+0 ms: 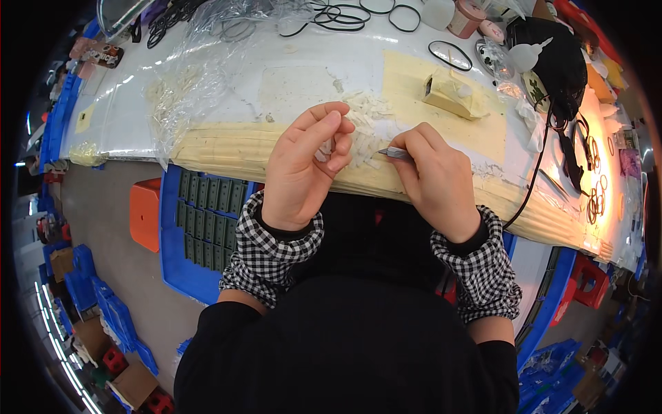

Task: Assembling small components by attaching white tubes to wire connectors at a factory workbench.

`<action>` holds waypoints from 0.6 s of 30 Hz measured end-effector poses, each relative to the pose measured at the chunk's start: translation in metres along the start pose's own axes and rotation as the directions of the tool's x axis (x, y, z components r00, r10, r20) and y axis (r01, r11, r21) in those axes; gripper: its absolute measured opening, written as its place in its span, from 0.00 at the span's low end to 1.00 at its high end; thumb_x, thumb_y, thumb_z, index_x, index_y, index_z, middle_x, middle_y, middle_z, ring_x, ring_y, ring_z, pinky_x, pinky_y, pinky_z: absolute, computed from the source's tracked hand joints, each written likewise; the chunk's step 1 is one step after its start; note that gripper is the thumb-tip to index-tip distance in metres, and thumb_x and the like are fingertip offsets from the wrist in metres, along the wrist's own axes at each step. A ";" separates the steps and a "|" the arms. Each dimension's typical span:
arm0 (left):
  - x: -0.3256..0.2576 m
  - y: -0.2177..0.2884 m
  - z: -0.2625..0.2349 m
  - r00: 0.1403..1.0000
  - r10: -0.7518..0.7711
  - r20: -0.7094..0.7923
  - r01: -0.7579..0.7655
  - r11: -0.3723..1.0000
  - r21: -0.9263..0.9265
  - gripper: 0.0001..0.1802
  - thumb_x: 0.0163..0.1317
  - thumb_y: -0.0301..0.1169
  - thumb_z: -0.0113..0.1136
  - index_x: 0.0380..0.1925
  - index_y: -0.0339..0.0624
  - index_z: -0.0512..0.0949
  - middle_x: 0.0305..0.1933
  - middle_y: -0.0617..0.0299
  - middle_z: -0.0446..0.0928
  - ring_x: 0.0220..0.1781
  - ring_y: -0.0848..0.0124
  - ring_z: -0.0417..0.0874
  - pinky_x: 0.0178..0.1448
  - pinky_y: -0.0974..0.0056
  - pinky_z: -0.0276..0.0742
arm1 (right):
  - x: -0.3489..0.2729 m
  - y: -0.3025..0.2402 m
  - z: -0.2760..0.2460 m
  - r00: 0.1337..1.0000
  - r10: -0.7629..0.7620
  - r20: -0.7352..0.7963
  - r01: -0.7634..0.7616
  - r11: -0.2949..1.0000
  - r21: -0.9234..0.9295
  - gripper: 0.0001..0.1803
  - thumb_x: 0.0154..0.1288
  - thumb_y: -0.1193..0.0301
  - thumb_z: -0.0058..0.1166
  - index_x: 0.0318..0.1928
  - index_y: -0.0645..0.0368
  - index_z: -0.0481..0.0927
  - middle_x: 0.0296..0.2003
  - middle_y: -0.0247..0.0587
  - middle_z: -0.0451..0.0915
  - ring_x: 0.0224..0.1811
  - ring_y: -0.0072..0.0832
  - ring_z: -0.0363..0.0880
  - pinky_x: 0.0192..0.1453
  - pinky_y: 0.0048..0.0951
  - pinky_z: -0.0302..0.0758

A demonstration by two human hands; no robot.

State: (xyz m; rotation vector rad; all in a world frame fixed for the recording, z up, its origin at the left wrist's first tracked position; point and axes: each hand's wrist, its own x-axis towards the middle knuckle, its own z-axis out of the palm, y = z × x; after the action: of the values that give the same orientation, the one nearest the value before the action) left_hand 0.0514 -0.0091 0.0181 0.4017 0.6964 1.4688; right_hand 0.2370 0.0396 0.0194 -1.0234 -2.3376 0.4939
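My left hand [303, 169] is raised over the table's near edge with its fingers curled and the thumb pressed toward the index finger. A small whitish bit shows by its palm, but what the fingers pinch, if anything, is hidden. My right hand [438, 176] grips a small pointed metal blade [394, 152], its tip pointing left toward the left hand. Most of the blade's handle is hidden in the fist. Between and just beyond the hands lies a loose pile of small white strips [369, 110] on the table.
A yellow block-shaped holder [452, 96] stands on a yellow sheet at the right. Black rubber rings [449, 55] and a plastic bag of white pieces [183, 93] lie further off. A blue crate [196, 269] of dark parts and an orange stool [145, 214] are at lower left.
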 end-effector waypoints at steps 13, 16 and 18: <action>-0.009 -0.016 0.014 0.985 -0.088 0.147 0.049 0.966 0.252 0.08 0.67 0.30 0.53 0.40 0.37 0.75 0.28 0.71 0.69 0.23 0.85 0.59 0.27 0.77 0.56 | 0.000 -0.018 -0.026 0.942 0.288 0.174 -0.331 0.700 0.633 0.07 0.57 0.75 0.60 0.32 0.65 0.76 0.25 0.35 0.73 0.23 0.19 0.68 0.25 0.19 0.64; -0.009 -0.018 0.013 0.985 -0.121 0.122 0.105 0.986 0.129 0.08 0.66 0.30 0.54 0.39 0.36 0.76 0.28 0.71 0.72 0.23 0.86 0.60 0.27 0.78 0.56 | -0.001 -0.020 -0.028 0.958 0.242 0.152 -0.283 0.727 0.625 0.09 0.56 0.73 0.62 0.33 0.63 0.76 0.24 0.35 0.72 0.22 0.20 0.67 0.25 0.20 0.65; -0.009 -0.016 0.013 0.983 -0.133 0.127 0.113 0.982 0.150 0.08 0.66 0.31 0.53 0.39 0.37 0.75 0.28 0.71 0.71 0.23 0.86 0.60 0.27 0.78 0.57 | 0.001 -0.020 -0.030 0.993 0.104 0.053 -0.117 0.863 0.492 0.12 0.55 0.68 0.63 0.33 0.62 0.75 0.23 0.35 0.72 0.21 0.22 0.68 0.25 0.21 0.66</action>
State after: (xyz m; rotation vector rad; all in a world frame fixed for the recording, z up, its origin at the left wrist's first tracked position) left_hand 0.0726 -0.0171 0.0189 0.5542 0.7053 1.2663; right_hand 0.2435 0.0305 0.0538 -0.8999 -2.0116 1.0914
